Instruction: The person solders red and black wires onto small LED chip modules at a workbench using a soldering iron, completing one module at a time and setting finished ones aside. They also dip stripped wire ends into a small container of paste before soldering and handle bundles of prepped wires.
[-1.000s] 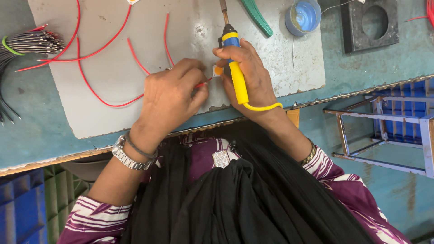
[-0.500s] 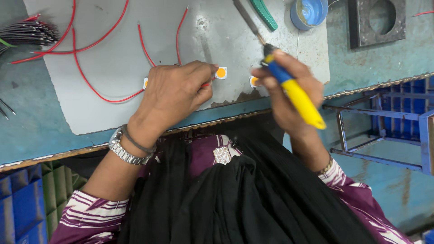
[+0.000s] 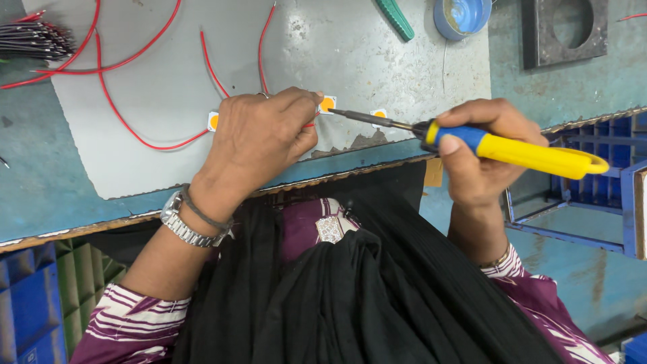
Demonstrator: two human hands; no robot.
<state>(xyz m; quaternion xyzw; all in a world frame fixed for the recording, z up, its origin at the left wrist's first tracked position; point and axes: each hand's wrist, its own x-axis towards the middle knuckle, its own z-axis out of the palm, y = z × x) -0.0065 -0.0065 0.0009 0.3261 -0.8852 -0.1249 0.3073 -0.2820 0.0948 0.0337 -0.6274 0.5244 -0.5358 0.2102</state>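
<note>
Chip (image 3: 327, 104): lying on the grey sheet (image 3: 377, 61), my left hand (image 3: 259, 138) pinching it.
Iron (image 3: 519, 149): my right hand (image 3: 482, 158) is gripping it closed.
Risk: tip (image 3: 337, 112) is nearing my fingertips (image 3: 311, 98); I am risking a burn.

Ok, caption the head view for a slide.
Left hand pins a small orange chip on the grey sheet while right hand aims a soldering iron at it.
</note>
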